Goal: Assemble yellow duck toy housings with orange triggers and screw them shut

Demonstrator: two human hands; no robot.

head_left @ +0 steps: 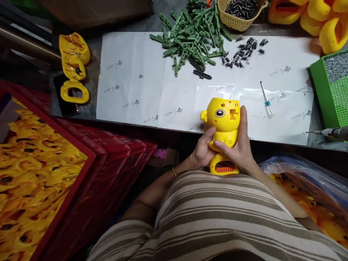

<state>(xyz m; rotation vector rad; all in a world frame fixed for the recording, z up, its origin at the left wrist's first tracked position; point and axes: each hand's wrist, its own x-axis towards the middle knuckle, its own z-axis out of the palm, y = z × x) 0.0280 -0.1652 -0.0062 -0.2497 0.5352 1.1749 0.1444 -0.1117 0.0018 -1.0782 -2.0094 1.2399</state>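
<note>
Left grip (204, 149) and right grip (241, 149) clasp a yellow toy (224, 135) between them; smooth-sided, it could slip should either relax, falling short of the tabletop (141, 25) just ahead of both

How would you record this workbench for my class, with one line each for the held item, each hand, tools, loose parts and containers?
Held item: yellow toy, one eye showing
Left hand: touching the toy's left side
Right hand: gripping its right side, thumb across the front
Tools: screwdriver on white sheet; drill-like tool at right edge
Loose parts: green clips, heaped; black springs
Containers: basket of dark springs; green bin with metal parts; red crate of yellow parts
</note>
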